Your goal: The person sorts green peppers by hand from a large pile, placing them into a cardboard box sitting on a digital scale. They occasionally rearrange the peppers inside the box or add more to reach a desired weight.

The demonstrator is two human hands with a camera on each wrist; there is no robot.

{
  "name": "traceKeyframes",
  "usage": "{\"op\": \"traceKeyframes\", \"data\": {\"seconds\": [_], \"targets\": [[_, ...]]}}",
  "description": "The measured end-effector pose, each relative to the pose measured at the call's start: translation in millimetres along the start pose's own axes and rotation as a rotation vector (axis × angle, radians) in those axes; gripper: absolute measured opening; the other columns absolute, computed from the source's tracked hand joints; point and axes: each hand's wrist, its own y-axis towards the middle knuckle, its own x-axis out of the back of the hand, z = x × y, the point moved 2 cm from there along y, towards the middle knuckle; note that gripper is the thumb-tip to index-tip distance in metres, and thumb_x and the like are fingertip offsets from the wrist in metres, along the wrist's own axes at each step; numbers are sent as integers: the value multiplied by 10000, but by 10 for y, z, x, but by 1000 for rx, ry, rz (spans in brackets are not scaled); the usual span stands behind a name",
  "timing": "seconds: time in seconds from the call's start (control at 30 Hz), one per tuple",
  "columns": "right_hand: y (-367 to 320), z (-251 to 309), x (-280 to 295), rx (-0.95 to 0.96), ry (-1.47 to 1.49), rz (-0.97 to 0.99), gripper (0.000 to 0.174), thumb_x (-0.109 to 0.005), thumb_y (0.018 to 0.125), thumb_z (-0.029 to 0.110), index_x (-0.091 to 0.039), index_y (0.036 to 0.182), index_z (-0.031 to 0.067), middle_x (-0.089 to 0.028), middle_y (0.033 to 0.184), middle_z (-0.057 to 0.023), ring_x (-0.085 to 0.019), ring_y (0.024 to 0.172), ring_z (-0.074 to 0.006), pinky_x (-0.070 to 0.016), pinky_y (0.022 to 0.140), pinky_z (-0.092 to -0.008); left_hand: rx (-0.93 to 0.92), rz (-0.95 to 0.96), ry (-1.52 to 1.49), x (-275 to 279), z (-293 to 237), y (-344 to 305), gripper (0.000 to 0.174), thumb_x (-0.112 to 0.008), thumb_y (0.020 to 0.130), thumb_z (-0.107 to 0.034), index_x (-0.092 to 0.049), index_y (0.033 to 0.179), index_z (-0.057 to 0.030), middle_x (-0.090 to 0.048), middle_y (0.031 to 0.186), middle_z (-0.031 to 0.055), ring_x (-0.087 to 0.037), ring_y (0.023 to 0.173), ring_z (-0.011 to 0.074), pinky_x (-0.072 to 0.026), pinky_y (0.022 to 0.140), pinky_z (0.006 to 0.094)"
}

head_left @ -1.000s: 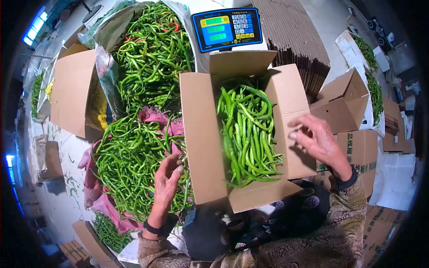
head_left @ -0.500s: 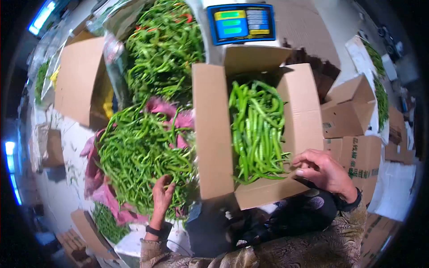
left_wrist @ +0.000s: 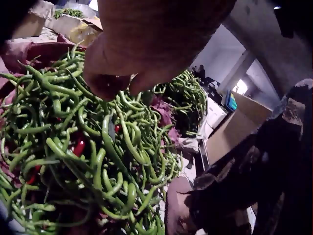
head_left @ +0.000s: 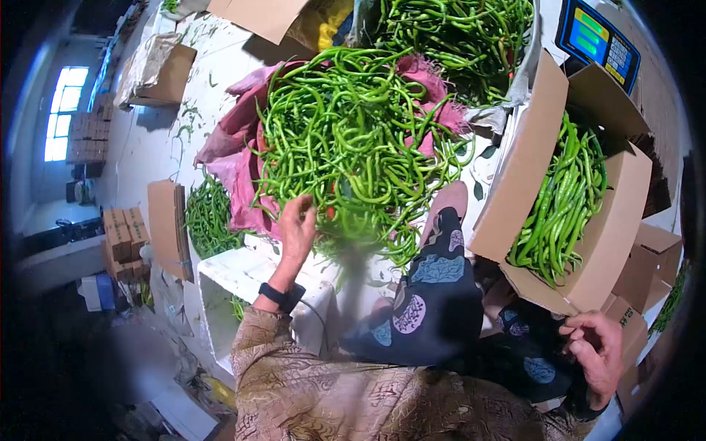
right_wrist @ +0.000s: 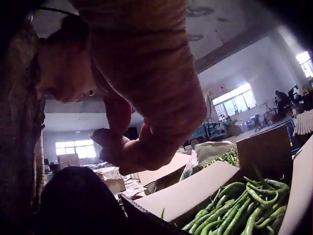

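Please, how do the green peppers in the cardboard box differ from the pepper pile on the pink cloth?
The boxed peppers lie mostly lengthwise; the pile is tangled. The boxed peppers look straighter; the pile curlier. The pile shows some red peppers; the boxed peppers show none. Both are glossy and mainly green.

no word or number clear enough to read, lit green readouts [head_left: 589, 34] on a blue-edged scale panel [head_left: 599, 45], its keypad [head_left: 619, 59] markings tiny, small green print on a cardboard box [head_left: 628, 317], illegible
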Motion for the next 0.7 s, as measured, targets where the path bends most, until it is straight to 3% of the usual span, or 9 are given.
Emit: {"op": "traceKeyframes", "data": {"seconds": [0.13, 0.17, 0.23, 0.3, 0.33, 0.43, 0.5, 0.57, 0.7], "targets": [[-136, -49, -194, -55, 120, 69, 322, -662, 803, 223, -610, 1008, -18, -679, 845, -136, -606, 562, -132, -476, 477, -219, -87, 19, -14, 71, -171, 346, 262, -605, 817, -58, -610, 1070, 11, -648, 989, 157, -642, 895, 258, -512, 769, 346], [-170, -33, -263, -158, 119, 92, 284, -654, 784, 163, -620, 991, -29, -688, 843, -141, -622, 581, -133, -493, 492, -221, -86, 23, -20, 10, -165, 439, 262, -605, 817, -58, -610, 1070, 11, -648, 989, 157, -642, 895, 258, -512, 769, 346], [-135, 28, -422, -83, 27, 201, 253, -643, 762, 110, -637, 966, -40, -695, 823, -144, -638, 591, -137, -507, 510, -222, -129, 19, -122, -193, -151, 637, 306, -623, 797, -81, -601, 1090, 3, -639, 975, 160, -635, 870, 271, -506, 762, 368], [-177, 69, -546, -134, 47, 177, 239, -633, 743, 77, -650, 948, -45, -698, 818, -144, -646, 593, -139, -515, 520, -225, -192, 17, -40, -422, -87, 869, 393, -645, 774, -114, -568, 1146, -10, -614, 986, 176, -602, 893, 314, -485, 796, 399], [-194, 63, -586, -114, 14, 205, 240, -631, 743, 75, -649, 950, -45, -698, 820, -143, -647, 594, -139, -517, 520, -227, -267, -53, 88, -540, -18, 983, 493, -661, 762, -147, -510, 1201, 17, -573, 1041, 208, -544, 979, 364, -443, 855, 445], [-263, -41, -639, -39, -7, 221, 237, -628, 756, 88, -643, 953, -42, -696, 816, -149, -641, 586, -139, -516, 515, -228, -388, -163, 275, -699, 150, 1330, 605, -688, 752, -200, -446, 1245, 53, -534, 1116, 237, -492, 1054, 403, -411, 894, 474], [-300, -37, -595, -177, 137, 49, 231, -623, 774, 106, -632, 957, -34, -691, 821, -153, -636, 590, -137, -509, 508, -224, -313, -156, 424, -758, 164, 1468, 770, -754, 715, -321, -389, 1276, 59, -512, 1161, 244, -495, 1041, 415, -414, 871, 500], [-286, -9, -582, -218, 127, -6, 240, -627, 806, 143, -618, 977, -25, -686, 830, -150, -630, 596, -131, -501, 496, -220, -37, 61, 508, -750, 197, 1564, 778, -766, 709, -354, -384, 1257, 44, -516, 1122, 229, -508, 1019, 405, -422, 845, 506], [-217, -60, -671, -177, 146, -21, 275, -638, 856, 193, -600, 1016, -26, -681, 849, -139, -618, 608, -115, -495, 495, -214, -73, 99, 502, -788, 146, 1438, 785, -802, 676, -295, -384, 1262, 16, -497, 1095, 211, -521, 981, 394, -438, 807, 489]]}}
